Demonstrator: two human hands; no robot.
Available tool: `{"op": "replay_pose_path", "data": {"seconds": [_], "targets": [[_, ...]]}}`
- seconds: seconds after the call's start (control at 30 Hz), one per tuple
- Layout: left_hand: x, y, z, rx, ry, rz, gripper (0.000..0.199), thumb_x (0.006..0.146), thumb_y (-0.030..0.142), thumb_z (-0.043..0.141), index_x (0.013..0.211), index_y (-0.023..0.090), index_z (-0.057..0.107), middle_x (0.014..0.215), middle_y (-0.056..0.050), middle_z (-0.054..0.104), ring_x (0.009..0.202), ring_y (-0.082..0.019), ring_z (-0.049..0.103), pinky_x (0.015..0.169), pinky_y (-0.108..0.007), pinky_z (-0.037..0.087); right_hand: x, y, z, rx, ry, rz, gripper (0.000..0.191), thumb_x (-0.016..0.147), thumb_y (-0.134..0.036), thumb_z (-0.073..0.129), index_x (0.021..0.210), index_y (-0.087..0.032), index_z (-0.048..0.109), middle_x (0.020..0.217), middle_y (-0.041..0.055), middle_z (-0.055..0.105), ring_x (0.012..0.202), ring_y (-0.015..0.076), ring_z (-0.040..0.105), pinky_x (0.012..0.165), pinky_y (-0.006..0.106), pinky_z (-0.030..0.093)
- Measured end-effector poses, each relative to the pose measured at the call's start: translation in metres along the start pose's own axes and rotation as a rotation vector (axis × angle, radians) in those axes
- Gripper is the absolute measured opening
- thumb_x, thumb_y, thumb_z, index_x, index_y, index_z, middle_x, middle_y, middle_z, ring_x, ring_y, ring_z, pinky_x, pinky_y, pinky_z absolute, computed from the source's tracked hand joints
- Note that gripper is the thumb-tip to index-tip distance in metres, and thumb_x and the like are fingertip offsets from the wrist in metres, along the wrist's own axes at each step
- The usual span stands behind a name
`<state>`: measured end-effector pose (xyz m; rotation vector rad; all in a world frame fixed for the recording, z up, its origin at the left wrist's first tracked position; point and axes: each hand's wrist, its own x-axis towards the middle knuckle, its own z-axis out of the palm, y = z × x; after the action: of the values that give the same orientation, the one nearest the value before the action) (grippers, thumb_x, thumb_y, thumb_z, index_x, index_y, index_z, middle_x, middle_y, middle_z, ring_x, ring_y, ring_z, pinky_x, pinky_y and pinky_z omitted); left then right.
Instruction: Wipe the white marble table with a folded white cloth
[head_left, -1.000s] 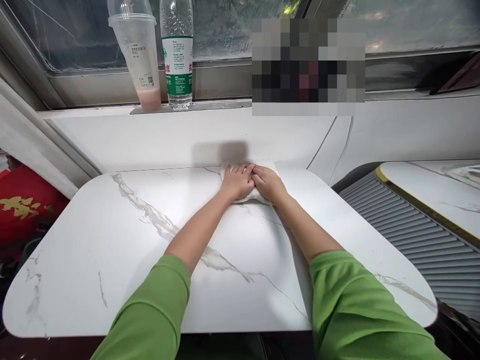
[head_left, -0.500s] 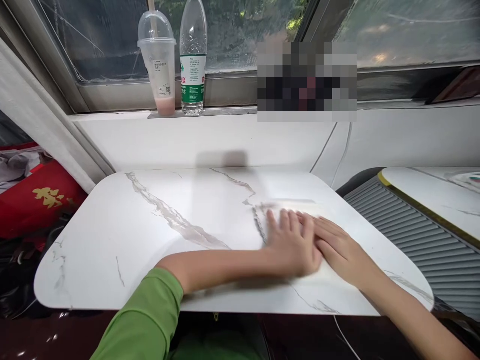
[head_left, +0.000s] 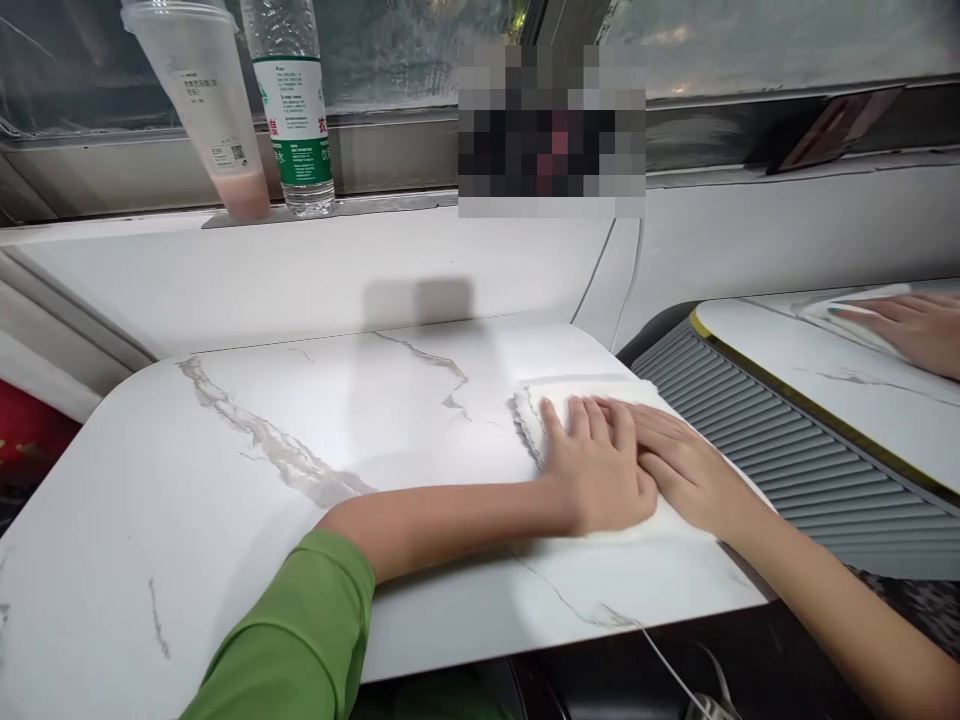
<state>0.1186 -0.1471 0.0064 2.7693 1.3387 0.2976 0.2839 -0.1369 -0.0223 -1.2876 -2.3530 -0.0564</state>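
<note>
**Your left hand (head_left: 604,480) and right hand (head_left: 686,475) lie flat on a white cloth (head_left: 531,412) at the right edge of the surface (head_left: 112,520)**

Ahead of you, a window (head_left: 390,50) runs above a white wall (head_left: 300,270). The surface, white with grey-brown veining, backs up against that wall; its far corners are rounded, and your right forearm crosses its near right corner. Past its right edge you have a grey ribbed panel (head_left: 720,430), then a second surface (head_left: 885,430) with a gold-coloured rim, where another person's hand (head_left: 922,330) rests on a white item (head_left: 821,308), partly covered.

Your left arm, in a green sleeve (head_left: 300,620), reaches across from the near edge; your right forearm, bare in view, comes in over the near right corner. The cloth is spread flat between the far right and near right corners, its frayed side towards the left edge. Beyond the far edge, on the window ledge (head_left: 405,203), a clear cup (head_left: 214,120) with a pink layer at the bottom stands just beside a clear bottle (head_left: 300,130) labelled white and green.

Your grip is flat on both sides: fingers stretched out on the cloth, not curled round it. The two hands touch, the right fingertips meeting the left hand near its index finger; you can't tell exactly how they overlap. Smallest, a white cord (head_left: 671,670) hangs past the near edge.
</note>
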Motion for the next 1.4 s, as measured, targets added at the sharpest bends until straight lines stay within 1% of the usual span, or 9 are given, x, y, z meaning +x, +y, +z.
{"op": "replay_pose_path", "data": {"seconds": [0.17, 0.33, 0.53, 0.67, 0.77, 0.97, 1.2, 1.3, 1.4], "targets": [[0.053, -0.053, 0.009, -0.057, 0.066, -0.056, 0.059, 0.091, 0.031, 0.034, 0.144, 0.004, 0.028, 0.145, -0.02, 0.038, 0.135, -0.03, 0.031, 0.112, -0.056, 0.017, 0.067, 0.029, 0.023, 0.03, 0.009, 0.009, 0.05, 0.084, -0.022, 0.031, 0.127, -0.019, 0.058, 0.129, 0.0084, 0.06, 0.123, 0.0261, 0.051, 0.105, 0.047, 0.041], [0.108, -0.11, 0.011, -0.145, 0.046, -0.043, 0.056, 0.092, 0.031, 0.036, 0.144, 0.013, 0.03, 0.146, -0.01, 0.039, 0.134, -0.021, 0.033, 0.116, -0.046, 0.016, 0.127, 0.052, 0.047, -0.021, 0.076, 0.174, 0.051, 0.081, -0.02, 0.031, 0.122, -0.013, 0.06, 0.13, 0.0116, 0.058, 0.123, 0.0274, 0.051, 0.105, 0.047, 0.04], [0.118, -0.123, 0.012, -0.154, 0.024, -0.082, 0.056, 0.094, 0.033, 0.031, 0.147, 0.018, 0.025, 0.149, -0.005, 0.035, 0.138, -0.019, 0.027, 0.117, -0.044, 0.011, 0.139, 0.06, 0.057, -0.08, 0.047, 0.241, 0.053, 0.083, -0.02, 0.03, 0.129, -0.013, 0.055, 0.138, 0.0108, 0.052, 0.13, 0.0263, 0.044, 0.107, 0.047, 0.036], [0.101, -0.116, 0.008, -0.11, -0.042, -0.091, 0.058, 0.094, 0.034, 0.026, 0.148, 0.013, 0.022, 0.153, -0.008, 0.027, 0.141, -0.02, 0.021, 0.117, -0.043, 0.009, 0.126, 0.049, 0.056, -0.108, 0.025, 0.253, 0.052, 0.085, -0.022, 0.029, 0.13, -0.014, 0.054, 0.138, 0.0105, 0.051, 0.13, 0.0259, 0.044, 0.108, 0.047, 0.035], [0.075, -0.11, 0.002, -0.084, -0.075, -0.072, 0.059, 0.095, 0.034, 0.023, 0.148, 0.01, 0.018, 0.155, -0.009, 0.023, 0.142, -0.02, 0.018, 0.118, -0.044, 0.008, 0.11, 0.026, 0.054, -0.134, 0.025, 0.226, 0.051, 0.086, -0.022, 0.029, 0.13, -0.013, 0.054, 0.138, 0.0113, 0.051, 0.13, 0.0263, 0.044, 0.108, 0.048, 0.035], [-0.003, -0.087, -0.014, -0.068, -0.132, 0.046, 0.059, 0.095, 0.032, 0.024, 0.148, 0.005, 0.017, 0.156, -0.011, 0.02, 0.143, -0.022, 0.016, 0.117, -0.046, 0.008, 0.052, -0.05, 0.042, -0.236, 0.021, 0.216, 0.051, 0.089, -0.023, 0.028, 0.133, -0.007, 0.05, 0.138, 0.0181, 0.05, 0.129, 0.0297, 0.044, 0.106, 0.051, 0.036], [-0.106, -0.059, -0.038, -0.132, -0.185, 0.186, 0.06, 0.097, 0.035, 0.021, 0.147, 0.001, 0.017, 0.155, -0.017, 0.018, 0.144, -0.028, 0.011, 0.116, -0.052, 0.007, -0.022, -0.141, 0.014, -0.215, -0.002, 0.11, 0.05, 0.093, -0.027, 0.027, 0.138, -0.01, 0.041, 0.14, 0.018, 0.045, 0.131, 0.0301, 0.041, 0.104, 0.052, 0.037], [-0.122, -0.062, -0.046, -0.239, -0.257, 0.182, 0.059, 0.097, 0.034, 0.022, 0.148, 0.005, 0.016, 0.156, -0.013, 0.018, 0.145, -0.023, 0.009, 0.117, -0.047, 0.007, -0.029, -0.155, 0.006, -0.177, -0.05, 0.097, 0.051, 0.094, -0.034, 0.031, 0.141, -0.017, 0.039, 0.139, 0.015, 0.047, 0.128, 0.03, 0.044, 0.1, 0.051, 0.04], [-0.114, -0.072, -0.046, -0.367, -0.274, 0.027, 0.061, 0.094, 0.029, 0.023, 0.149, 0.006, 0.012, 0.157, -0.011, 0.015, 0.145, -0.017, 0.011, 0.118, -0.037, 0.015, -0.014, -0.152, 0.009, -0.162, -0.042, 0.106, 0.05, 0.094, -0.037, 0.03, 0.139, -0.019, 0.042, 0.134, 0.0136, 0.051, 0.122, 0.0297, 0.048, 0.097, 0.05, 0.042]]}}
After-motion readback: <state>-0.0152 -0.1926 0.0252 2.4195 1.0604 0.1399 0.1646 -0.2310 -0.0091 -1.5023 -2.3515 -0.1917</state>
